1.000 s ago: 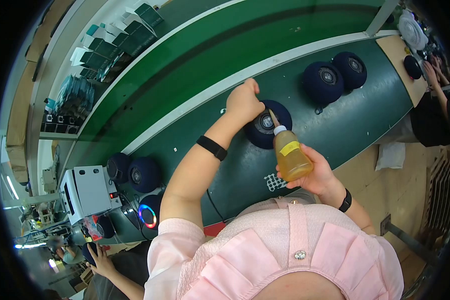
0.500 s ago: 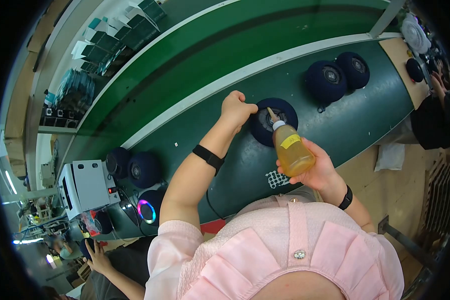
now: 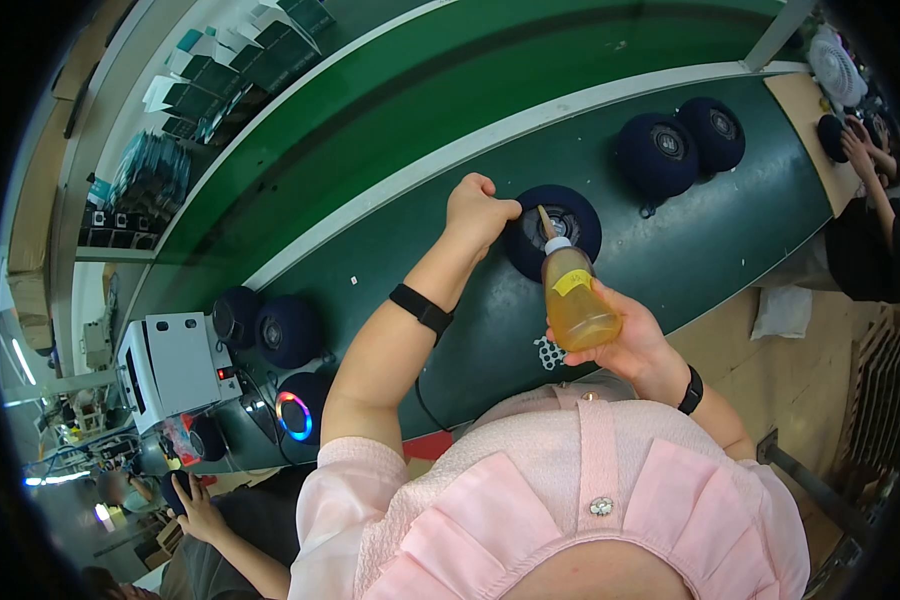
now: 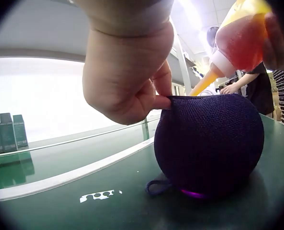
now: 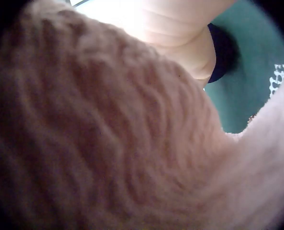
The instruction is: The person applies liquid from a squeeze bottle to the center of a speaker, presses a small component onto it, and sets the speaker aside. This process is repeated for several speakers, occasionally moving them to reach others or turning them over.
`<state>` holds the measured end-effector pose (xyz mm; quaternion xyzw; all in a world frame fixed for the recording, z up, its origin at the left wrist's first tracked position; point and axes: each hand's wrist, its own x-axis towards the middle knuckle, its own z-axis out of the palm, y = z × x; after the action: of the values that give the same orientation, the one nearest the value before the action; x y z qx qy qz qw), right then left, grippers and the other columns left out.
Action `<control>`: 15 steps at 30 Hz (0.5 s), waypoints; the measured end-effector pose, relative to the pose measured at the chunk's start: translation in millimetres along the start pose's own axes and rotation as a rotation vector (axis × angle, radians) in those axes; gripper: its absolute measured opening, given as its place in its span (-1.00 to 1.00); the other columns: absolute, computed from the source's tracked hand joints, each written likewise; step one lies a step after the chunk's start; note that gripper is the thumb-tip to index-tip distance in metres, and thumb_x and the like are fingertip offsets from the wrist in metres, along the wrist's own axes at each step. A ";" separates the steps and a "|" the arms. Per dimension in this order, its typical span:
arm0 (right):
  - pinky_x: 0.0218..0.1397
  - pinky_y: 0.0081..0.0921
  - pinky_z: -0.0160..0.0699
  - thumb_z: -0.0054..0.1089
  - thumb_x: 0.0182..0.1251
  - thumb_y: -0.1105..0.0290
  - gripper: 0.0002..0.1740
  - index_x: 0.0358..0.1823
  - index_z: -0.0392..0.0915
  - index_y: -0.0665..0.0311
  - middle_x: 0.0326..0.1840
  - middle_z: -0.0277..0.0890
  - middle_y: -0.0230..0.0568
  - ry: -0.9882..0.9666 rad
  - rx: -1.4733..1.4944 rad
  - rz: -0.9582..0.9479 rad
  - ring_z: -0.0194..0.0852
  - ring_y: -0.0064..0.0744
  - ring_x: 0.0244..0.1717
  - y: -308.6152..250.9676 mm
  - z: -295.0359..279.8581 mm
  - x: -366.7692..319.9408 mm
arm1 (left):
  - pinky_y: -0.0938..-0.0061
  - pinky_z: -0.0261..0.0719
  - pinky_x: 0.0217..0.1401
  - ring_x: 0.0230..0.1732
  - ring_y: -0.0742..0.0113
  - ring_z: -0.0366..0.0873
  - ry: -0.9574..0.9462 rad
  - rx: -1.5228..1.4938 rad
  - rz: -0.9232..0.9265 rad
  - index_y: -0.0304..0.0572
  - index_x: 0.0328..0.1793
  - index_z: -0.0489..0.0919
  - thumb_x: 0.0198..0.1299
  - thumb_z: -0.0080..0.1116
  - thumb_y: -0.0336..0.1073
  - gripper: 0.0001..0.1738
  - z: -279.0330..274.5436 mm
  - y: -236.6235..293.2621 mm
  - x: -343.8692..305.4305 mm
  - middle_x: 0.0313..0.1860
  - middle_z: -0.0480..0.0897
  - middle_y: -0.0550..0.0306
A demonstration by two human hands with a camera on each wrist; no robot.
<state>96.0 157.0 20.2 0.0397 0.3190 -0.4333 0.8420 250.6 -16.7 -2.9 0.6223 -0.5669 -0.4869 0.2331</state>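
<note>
Navy fabric at the rim of a round speaker (image 3: 582, 232) was pinched by the curled fingers of the left hand (image 3: 478, 212), while an amber bottle (image 3: 576, 305) was gripped in the right hand (image 3: 630, 345), its nozzle tipped down at the speaker's top. The speaker was set on the green tabletop (image 3: 690, 260), with two more speakers (image 3: 658, 155) placed well apart to its right and a grey box (image 3: 175, 370) to its left.
</note>
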 end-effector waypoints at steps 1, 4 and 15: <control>-0.38 -0.17 0.72 -0.31 0.43 0.06 -0.49 0.17 0.24 0.32 -0.06 0.44 0.12 0.016 0.000 -0.003 0.53 0.02 -0.09 0.5 0.0 0.4 | 0.49 0.34 -0.52 -0.52 0.40 0.32 0.005 0.007 -0.007 -0.23 -0.37 0.34 -0.37 0.29 -0.50 -0.61 0.1 0.5 -0.2 -0.53 0.36 0.19; -0.38 -0.17 0.72 -0.31 0.43 0.06 -0.49 0.16 0.25 0.31 -0.09 0.45 0.10 0.064 -0.017 -0.023 0.54 0.02 -0.11 3.7 0.9 1.7 | 0.48 0.35 -0.52 -0.52 0.40 0.33 0.006 0.005 -0.009 -0.23 -0.38 0.34 -0.36 0.30 -0.48 -0.62 0.9 3.0 -1.8 -0.53 0.36 0.19; -0.34 -0.20 0.70 -0.26 0.41 0.06 -0.49 0.15 0.24 0.34 -0.06 0.45 0.05 -0.029 0.015 -0.020 0.54 -0.03 -0.10 3.4 -6.1 -3.6 | 0.52 0.38 -0.49 -0.52 0.41 0.36 0.017 0.019 -0.012 -0.24 -0.39 0.35 -0.37 0.31 -0.47 -0.62 3.4 4.6 -2.1 -0.54 0.40 0.19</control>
<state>93.9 163.7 16.7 0.0366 0.3041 -0.4446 0.8418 245.7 -15.0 0.3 0.6318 -0.5657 -0.4779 0.2291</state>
